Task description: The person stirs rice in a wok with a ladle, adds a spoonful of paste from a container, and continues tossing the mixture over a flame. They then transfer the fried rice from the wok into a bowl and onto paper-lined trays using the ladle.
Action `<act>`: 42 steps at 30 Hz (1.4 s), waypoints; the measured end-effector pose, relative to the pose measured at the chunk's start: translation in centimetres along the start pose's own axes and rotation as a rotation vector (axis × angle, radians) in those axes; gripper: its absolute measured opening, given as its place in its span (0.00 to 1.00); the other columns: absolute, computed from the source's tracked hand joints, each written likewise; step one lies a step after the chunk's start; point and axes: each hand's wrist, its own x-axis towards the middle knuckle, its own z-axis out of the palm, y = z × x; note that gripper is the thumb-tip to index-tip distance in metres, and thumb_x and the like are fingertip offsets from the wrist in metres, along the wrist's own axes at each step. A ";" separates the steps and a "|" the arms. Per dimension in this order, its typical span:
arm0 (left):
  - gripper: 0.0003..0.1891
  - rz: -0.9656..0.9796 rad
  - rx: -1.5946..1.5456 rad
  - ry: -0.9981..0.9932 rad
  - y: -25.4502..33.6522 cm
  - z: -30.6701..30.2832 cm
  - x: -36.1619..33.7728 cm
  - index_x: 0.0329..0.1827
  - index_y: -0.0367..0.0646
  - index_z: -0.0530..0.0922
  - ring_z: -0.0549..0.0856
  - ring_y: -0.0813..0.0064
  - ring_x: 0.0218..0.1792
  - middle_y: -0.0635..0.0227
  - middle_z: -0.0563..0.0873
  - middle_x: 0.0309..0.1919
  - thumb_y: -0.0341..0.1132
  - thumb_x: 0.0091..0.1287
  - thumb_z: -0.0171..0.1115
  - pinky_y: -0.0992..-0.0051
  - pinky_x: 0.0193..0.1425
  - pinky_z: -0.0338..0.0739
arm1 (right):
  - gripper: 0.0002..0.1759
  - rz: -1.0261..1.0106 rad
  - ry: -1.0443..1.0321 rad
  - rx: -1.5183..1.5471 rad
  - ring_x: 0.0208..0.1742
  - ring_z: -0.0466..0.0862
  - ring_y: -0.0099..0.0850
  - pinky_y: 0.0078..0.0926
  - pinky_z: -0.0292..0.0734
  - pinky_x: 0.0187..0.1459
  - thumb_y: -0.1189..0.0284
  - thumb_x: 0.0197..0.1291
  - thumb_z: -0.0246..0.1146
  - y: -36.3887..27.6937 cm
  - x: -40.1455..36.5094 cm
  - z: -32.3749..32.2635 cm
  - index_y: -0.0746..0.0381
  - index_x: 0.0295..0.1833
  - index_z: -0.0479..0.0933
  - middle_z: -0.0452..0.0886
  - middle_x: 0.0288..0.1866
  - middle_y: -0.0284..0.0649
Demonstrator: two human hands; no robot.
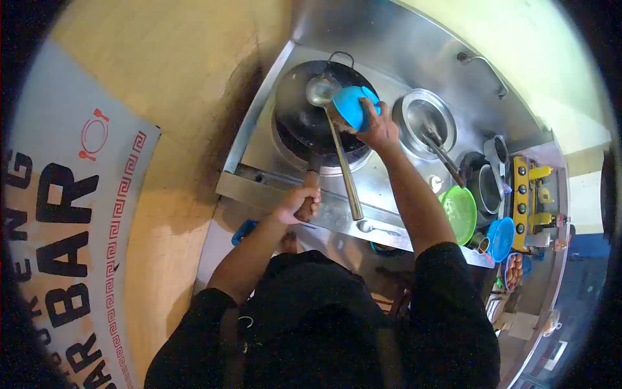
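You are tilting the blue bowl (350, 106) over the wok (299, 133), your right hand (379, 126) clamping its side; blur is hiding whether anything is leaving it. Your left hand (300, 205) is wrapping tightly around the wok handle (312, 178), so with 2 firm grips you are probably best tipping slowly, well inside the rim. The ladle (343, 165) is leaning across the near rim, its head crowding the bowl. Beyond, the steel pot (403, 120) is standing close, so you are wanting wrist clearance.

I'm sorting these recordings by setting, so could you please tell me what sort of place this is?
Probably a restaurant kitchen: a wok and a pot sit on a metal stove, and a banner reads BAR.
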 end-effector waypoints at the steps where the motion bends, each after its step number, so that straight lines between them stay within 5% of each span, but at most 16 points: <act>1: 0.06 0.000 -0.005 0.001 0.0 0.2 0.0 0.38 0.47 0.71 0.75 0.77 0.20 0.73 0.75 0.22 0.32 0.61 0.58 0.73 0.25 0.73 | 0.51 -0.062 -0.019 -0.058 0.54 0.76 0.53 0.46 0.78 0.48 0.68 0.31 0.75 -0.4 0.6 0.3 0.38 0.66 0.58 0.63 0.62 0.49; 9: 0.07 -0.018 0.066 0.033 0.0 0.0 0.2 0.38 0.48 0.71 0.77 0.77 0.21 0.73 0.76 0.23 0.37 0.62 0.59 0.73 0.26 0.76 | 0.50 0.002 0.375 0.083 0.52 0.77 0.52 0.45 0.79 0.45 0.71 0.31 0.76 -3.1 0.3 -4.3 0.40 0.65 0.61 0.63 0.62 0.50; 13: 0.10 -0.030 0.247 0.055 -0.4 -1.4 0.7 0.39 0.48 0.72 0.78 0.75 0.21 0.75 0.76 0.22 0.39 0.60 0.63 0.73 0.26 0.76 | 0.48 -0.388 -0.150 -0.319 0.46 0.81 0.50 0.44 0.80 0.42 0.61 0.35 0.75 0.6 -1.8 0.7 0.37 0.66 0.61 0.64 0.62 0.51; 16: 0.13 0.245 0.696 0.528 0.3 3.0 -1.2 0.38 0.44 0.75 0.79 0.77 0.20 0.68 0.79 0.27 0.40 0.56 0.67 0.73 0.18 0.73 | 0.44 -0.281 -0.087 -0.234 0.44 0.81 0.49 0.45 0.79 0.38 0.57 0.41 0.72 1.4 -2.9 0.2 0.35 0.66 0.61 0.71 0.58 0.49; 17: 0.21 0.198 1.315 0.521 2.4 5.1 -2.1 0.45 0.38 0.74 0.82 0.70 0.31 0.61 0.80 0.38 0.42 0.56 0.67 0.70 0.29 0.78 | 0.46 -0.236 -0.016 -0.124 0.46 0.80 0.50 0.45 0.79 0.40 0.57 0.40 0.72 1.1 -3.9 -1.9 0.36 0.67 0.59 0.73 0.55 0.51; 18: 0.25 0.638 1.670 0.753 1.1 -3.8 1.6 0.52 0.34 0.71 0.80 0.64 0.46 0.54 0.78 0.48 0.42 0.57 0.66 0.67 0.46 0.77 | 0.49 -0.200 0.065 -0.050 0.49 0.79 0.51 0.45 0.78 0.44 0.58 0.37 0.74 2.1 -5.1 -2.5 0.37 0.68 0.57 0.70 0.57 0.54; 19: 0.27 1.081 1.877 0.707 0.9 3.8 -1.3 0.56 0.32 0.70 0.75 0.61 0.54 0.51 0.76 0.52 0.39 0.57 0.66 0.65 0.56 0.71 | 0.52 -0.105 0.144 0.041 0.50 0.78 0.54 0.44 0.78 0.47 0.61 0.34 0.75 2.7 -6.8 -4.1 0.38 0.69 0.56 0.65 0.61 0.56; 20: 0.27 0.969 1.663 0.436 1.8 0.3 0.2 0.59 0.34 0.68 0.76 0.65 0.49 0.55 0.75 0.51 0.35 0.59 0.65 0.67 0.53 0.72 | 0.53 -0.007 0.193 0.195 0.50 0.77 0.55 0.43 0.77 0.48 0.63 0.34 0.75 3.4 -8.8 -6.6 0.40 0.69 0.56 0.63 0.62 0.55; 21: 0.28 0.888 1.593 0.482 0.4 2.3 0.6 0.61 0.33 0.66 0.76 0.67 0.48 0.56 0.74 0.52 0.34 0.60 0.64 0.69 0.53 0.72 | 0.54 0.075 0.257 0.357 0.50 0.77 0.55 0.43 0.77 0.50 0.65 0.33 0.75 4.7 -11.2 -8.7 0.43 0.69 0.55 0.61 0.63 0.55; 25: 0.31 0.774 1.362 0.440 -3.9 6.4 2.1 0.67 0.35 0.59 0.73 0.70 0.50 0.54 0.70 0.55 0.34 0.64 0.62 0.72 0.53 0.71 | 0.56 0.390 0.767 0.985 0.56 0.72 0.36 0.33 0.80 0.44 0.70 0.32 0.75 17.8 -23.3 -11.7 0.55 0.70 0.53 0.62 0.63 0.47; 28: 0.30 0.913 1.649 0.584 -6.0 9.5 2.8 0.67 0.37 0.59 0.72 0.67 0.53 0.54 0.69 0.56 0.36 0.65 0.60 0.69 0.55 0.69 | 0.49 0.672 1.202 1.267 0.37 0.77 0.32 0.26 0.78 0.31 0.76 0.38 0.70 31.1 -39.4 -17.4 0.58 0.67 0.52 0.72 0.47 0.47; 31: 0.28 1.012 1.633 0.573 -10.1 15.0 5.5 0.66 0.39 0.61 0.74 0.67 0.51 0.56 0.71 0.55 0.35 0.66 0.59 0.70 0.56 0.69 | 0.34 0.896 1.482 1.266 0.23 0.74 0.29 0.23 0.73 0.21 0.73 0.47 0.61 46.0 -57.0 -20.1 0.58 0.62 0.57 0.74 0.35 0.40; 33: 0.27 1.026 1.637 0.583 -13.3 18.2 8.2 0.66 0.38 0.61 0.75 0.68 0.49 0.58 0.74 0.52 0.33 0.66 0.59 0.70 0.55 0.70 | 0.13 1.082 1.729 1.222 0.19 0.67 0.25 0.23 0.64 0.18 0.74 0.50 0.57 55.1 -65.3 -20.2 0.57 0.42 0.65 0.69 0.33 0.34; 36: 0.25 0.902 1.693 0.279 -23.1 26.5 13.0 0.64 0.37 0.63 0.76 0.72 0.46 0.62 0.75 0.49 0.28 0.65 0.58 0.73 0.51 0.72 | 0.10 1.108 1.781 1.263 0.20 0.67 0.26 0.24 0.65 0.19 0.75 0.51 0.57 69.4 -76.0 -18.2 0.60 0.39 0.65 0.69 0.29 0.37; 39: 0.26 0.470 1.859 -0.110 -33.0 34.3 16.1 0.62 0.38 0.66 0.79 0.73 0.46 0.64 0.76 0.49 0.27 0.60 0.62 0.72 0.51 0.75 | 0.11 1.349 1.828 1.300 0.23 0.71 0.31 0.27 0.68 0.21 0.72 0.55 0.57 80.0 -81.5 -15.3 0.63 0.43 0.68 0.71 0.31 0.42; 42: 0.23 0.290 2.182 -0.476 -39.3 38.8 19.6 0.57 0.37 0.71 0.81 0.68 0.46 0.59 0.79 0.48 0.29 0.57 0.65 0.72 0.51 0.77 | 0.17 1.490 1.779 1.336 0.26 0.75 0.33 0.25 0.73 0.26 0.63 0.60 0.57 82.5 -81.7 -14.3 0.61 0.50 0.69 0.74 0.35 0.44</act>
